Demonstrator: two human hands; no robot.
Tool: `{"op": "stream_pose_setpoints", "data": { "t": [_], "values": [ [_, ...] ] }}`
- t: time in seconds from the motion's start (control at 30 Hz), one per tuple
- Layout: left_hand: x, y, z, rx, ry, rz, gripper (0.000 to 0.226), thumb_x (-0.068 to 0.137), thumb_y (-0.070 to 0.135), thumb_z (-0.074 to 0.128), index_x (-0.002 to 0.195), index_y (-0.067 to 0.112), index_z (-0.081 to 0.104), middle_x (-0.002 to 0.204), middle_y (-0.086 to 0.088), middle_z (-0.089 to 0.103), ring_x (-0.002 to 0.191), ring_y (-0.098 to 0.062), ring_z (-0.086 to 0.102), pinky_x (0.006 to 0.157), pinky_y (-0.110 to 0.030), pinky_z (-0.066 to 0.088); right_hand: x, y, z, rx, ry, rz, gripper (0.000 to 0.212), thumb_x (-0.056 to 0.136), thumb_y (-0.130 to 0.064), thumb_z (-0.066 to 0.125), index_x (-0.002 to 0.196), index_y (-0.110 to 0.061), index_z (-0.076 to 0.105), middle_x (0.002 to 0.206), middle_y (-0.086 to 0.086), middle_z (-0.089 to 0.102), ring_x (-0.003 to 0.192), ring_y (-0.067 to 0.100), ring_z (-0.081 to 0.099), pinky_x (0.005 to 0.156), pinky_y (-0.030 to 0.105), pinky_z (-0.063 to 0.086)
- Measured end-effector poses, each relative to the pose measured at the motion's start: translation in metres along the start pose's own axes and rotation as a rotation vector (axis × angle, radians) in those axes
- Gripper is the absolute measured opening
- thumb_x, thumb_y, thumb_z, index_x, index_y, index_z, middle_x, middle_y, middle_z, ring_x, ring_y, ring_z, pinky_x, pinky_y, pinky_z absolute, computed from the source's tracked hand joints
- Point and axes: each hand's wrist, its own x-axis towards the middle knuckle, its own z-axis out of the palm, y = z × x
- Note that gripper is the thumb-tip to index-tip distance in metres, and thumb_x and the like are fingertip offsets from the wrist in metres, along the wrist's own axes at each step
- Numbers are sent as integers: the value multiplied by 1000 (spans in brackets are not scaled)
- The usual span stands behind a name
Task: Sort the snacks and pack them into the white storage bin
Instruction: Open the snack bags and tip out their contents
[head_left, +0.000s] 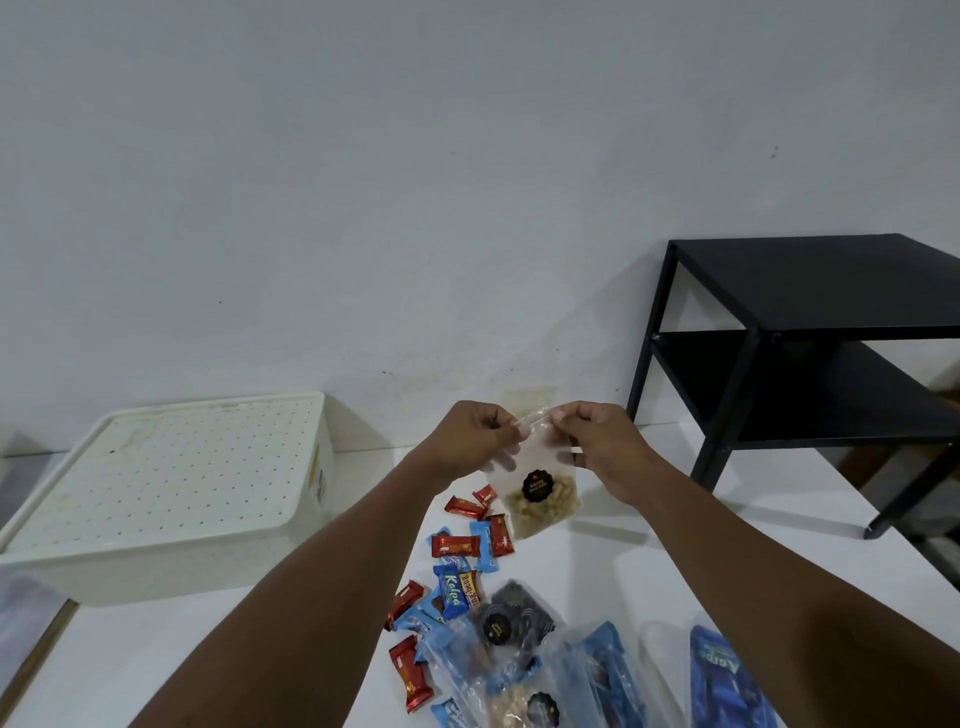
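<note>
Loose snack bars (457, 551) nearest, on table (623, 571). Beyond them, my left hand (470, 434) and right hand (597, 441) each pinch top edge of clear pouch (540, 499), held above table. Keep pouch upright; run seal fully closed. White bin (208, 566) far left, lid (171, 457) on: remove first.

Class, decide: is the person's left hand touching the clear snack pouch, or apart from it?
Touching. The head view shows the left hand pinching the clear snack pouch at its top edge.

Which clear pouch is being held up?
The pouch of pale snacks, pinched at its top by the left hand and right hand; others lie on the table.
</note>
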Motion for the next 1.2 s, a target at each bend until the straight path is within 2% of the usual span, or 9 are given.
{"op": "stream_pose_setpoints", "data": {
  "t": [0.27,0.4,0.53,0.63,0.7,0.8,0.9,1.07,1.2],
  "values": [
    [-1,-6,-4,-1,91,40,21,87,23,76,76,7,68,72,-13,73,64,-15,67,63,-27,52,-1,-1,4,-104,-82,-33,22,90,-26,70,98,-5,70,92,8,69,77,15,67,77,35,53],
    [-7,2,-7,-211,-9,-109,31,92,31,69,88,1,72,80,-20,72,75,-26,71,71,-34,56,-1,-10,0,-131,-148,-41,32,90,-23,70,107,3,67,91,7,67,79,13,66,81,36,52],
    [-9,4,-10,-355,-89,-223,23,97,23,62,88,3,70,84,-19,71,86,-35,71,79,-40,56,1,-15,-2,-152,-159,-49,29,87,-23,74,103,0,70,94,8,69,87,18,64,84,39,53],
    [-10,5,-7,-439,-125,-265,19,98,17,58,90,3,68,86,-15,71,92,-37,71,80,-39,55,-2,-18,0,-136,-120,-61,24,88,-19,73,102,1,70,95,7,69,83,14,65,69,24,58],
    [-10,5,-5,-476,-143,-296,18,97,17,57,98,2,68,92,-14,70,95,-35,69,80,-37,56,-4,-18,1,-150,-78,-77,21,87,-18,73,100,-2,71,89,4,68,73,7,61,56,14,50],
    [-9,2,-3,-477,-153,-301,21,96,18,60,103,1,68,100,-16,67,95,-32,67,79,-36,57,-4,-14,2,-180,-17,-88,15,85,-22,76,95,-10,74,83,7,62,70,10,55,60,18,45],
    [-8,0,-4,-456,-154,-261,20,93,19,67,100,0,72,95,-15,70,90,-31,66,77,-36,58,-5,-13,4,-118,-2,-48,17,88,-17,73,99,-5,73,73,5,57,52,4,50,48,18,41],
    [-7,0,-1,-458,-153,-221,17,88,17,72,90,1,72,80,-9,74,80,-27,69,83,-37,58,-5,-10,10,-35,-31,-8,16,90,-19,71,100,-6,70,75,7,55,66,16,50,61,31,52],
    [-6,-5,-2,-520,-123,-224,27,92,18,68,105,-5,71,99,-20,69,92,-31,64,99,-47,51,-6,-12,11,101,-54,24,19,92,-16,68,105,-2,68,86,11,61,72,19,56,69,35,58]
  ]
}}
